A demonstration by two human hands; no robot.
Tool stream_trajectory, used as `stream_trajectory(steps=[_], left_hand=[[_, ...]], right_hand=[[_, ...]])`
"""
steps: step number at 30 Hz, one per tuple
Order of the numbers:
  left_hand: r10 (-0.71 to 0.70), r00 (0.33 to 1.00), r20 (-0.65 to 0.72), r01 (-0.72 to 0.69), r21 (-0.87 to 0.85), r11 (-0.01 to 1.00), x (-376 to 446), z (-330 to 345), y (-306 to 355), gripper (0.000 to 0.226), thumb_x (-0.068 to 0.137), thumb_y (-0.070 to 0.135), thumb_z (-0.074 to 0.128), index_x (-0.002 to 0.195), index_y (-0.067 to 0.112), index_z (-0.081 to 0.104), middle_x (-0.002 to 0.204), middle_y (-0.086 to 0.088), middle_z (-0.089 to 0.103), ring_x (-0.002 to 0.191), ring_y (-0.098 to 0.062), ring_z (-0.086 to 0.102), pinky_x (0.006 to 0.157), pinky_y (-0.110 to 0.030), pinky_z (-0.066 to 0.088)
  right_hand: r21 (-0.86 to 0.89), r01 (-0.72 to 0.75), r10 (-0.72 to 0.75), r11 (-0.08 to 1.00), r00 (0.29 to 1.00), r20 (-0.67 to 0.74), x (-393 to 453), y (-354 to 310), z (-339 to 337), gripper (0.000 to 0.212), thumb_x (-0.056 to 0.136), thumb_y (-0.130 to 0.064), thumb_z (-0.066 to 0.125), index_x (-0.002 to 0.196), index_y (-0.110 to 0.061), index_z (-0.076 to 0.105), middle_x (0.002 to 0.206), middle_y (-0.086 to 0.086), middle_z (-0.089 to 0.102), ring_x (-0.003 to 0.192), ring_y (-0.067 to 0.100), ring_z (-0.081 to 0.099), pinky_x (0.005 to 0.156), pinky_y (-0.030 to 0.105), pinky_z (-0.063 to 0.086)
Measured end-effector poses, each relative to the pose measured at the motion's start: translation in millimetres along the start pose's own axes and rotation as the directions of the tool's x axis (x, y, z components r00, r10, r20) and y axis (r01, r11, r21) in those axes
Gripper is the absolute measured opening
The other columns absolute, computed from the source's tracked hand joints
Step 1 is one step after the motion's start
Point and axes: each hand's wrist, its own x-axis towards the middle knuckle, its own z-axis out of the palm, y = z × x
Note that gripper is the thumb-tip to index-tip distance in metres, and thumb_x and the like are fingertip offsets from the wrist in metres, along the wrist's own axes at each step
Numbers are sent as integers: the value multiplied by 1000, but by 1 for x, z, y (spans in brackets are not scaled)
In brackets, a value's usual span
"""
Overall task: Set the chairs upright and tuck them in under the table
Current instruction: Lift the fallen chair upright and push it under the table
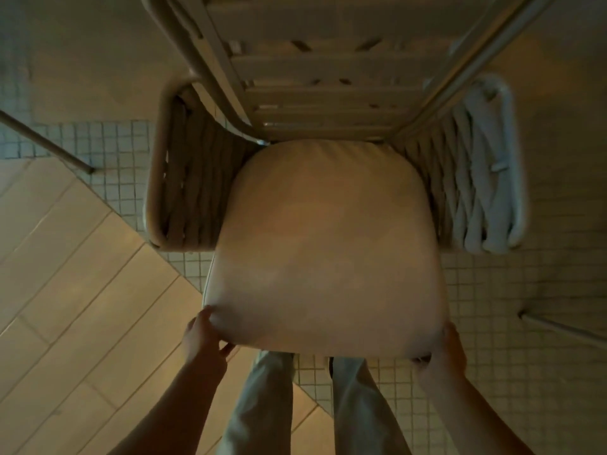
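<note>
Both hands hold the pale cream padded seat cushion (325, 244) of the woven-armed slatted chair (315, 103): left grip (203, 334) closed on its near left corner, right grip (443, 351) on its near right corner, chair just beyond them.

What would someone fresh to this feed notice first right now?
The big pale seat cushion fills the middle of the view, with the left hand and right hand gripping its two near corners. Woven armrests flank it on either side, and the slatted chair back rises at the top. Below, small square floor tiles meet wood-look planks at lower left.
</note>
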Motion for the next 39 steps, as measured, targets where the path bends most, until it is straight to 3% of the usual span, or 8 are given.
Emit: stream_trajectory(steps=[4,9,15,19,26,32,36,39], left_hand=[[84,996,31,-79,-145,986,-53,0,41,26,88,23,52,113,24,52,97,-2,56,99,-28,56,67,-36,48],[269,950,155,-212,-310,927,-135,39,133,38,87,29,57,125,21,57,116,-5,64,104,-25,63,74,-39,55],[406,900,155,-326,-378,867,-186,118,250,54,86,32,65,136,24,46,131,-9,56,113,-29,59,90,-49,55],[409,900,149,-336,-361,870,-187,148,292,52,84,28,67,131,18,48,133,-12,54,115,-31,57,82,-50,59],[433,875,216,-357,-317,879,-176,134,292,58,80,35,72,131,22,48,125,-8,57,109,-28,62,82,-46,60],[378,844,381,-316,-218,923,-151,98,244,53,84,46,61,134,29,50,132,-3,60,117,-22,62,93,-46,53],[265,906,331,-260,-58,964,-121,75,157,47,91,34,57,134,17,49,131,-13,58,117,-29,59,89,-45,53],[185,937,296,-198,14,980,-95,51,99,38,93,24,57,129,12,53,129,-16,59,116,-28,58,88,-44,50]], right_hand=[[117,-22,13,993,997,73,-47,-52,3,33,95,-38,48,122,-21,57,120,5,58,83,16,57,66,33,46],[197,59,-119,979,945,306,-102,-154,41,39,99,-35,42,132,-18,52,108,5,63,91,16,60,58,30,59],[108,182,-211,977,873,439,-141,-273,138,55,94,-46,49,140,-17,43,117,10,57,92,23,60,63,37,53],[92,194,-215,977,862,460,-145,-308,177,59,94,-45,49,144,-16,37,135,14,50,108,31,53,89,45,50],[46,212,-208,976,854,477,-135,-304,166,69,89,-54,51,143,-13,39,117,16,57,94,29,60,80,44,50],[-22,211,-184,977,896,405,-126,-223,112,51,96,-40,48,142,-19,40,147,17,44,120,31,57,83,41,51],[-144,113,-65,983,950,307,-101,-131,67,42,92,-38,55,125,-12,54,126,16,60,105,29,62,89,40,51],[-179,-1,43,984,972,232,-73,-75,48,51,92,-34,57,135,-7,47,111,15,62,103,34,62,87,41,49]])
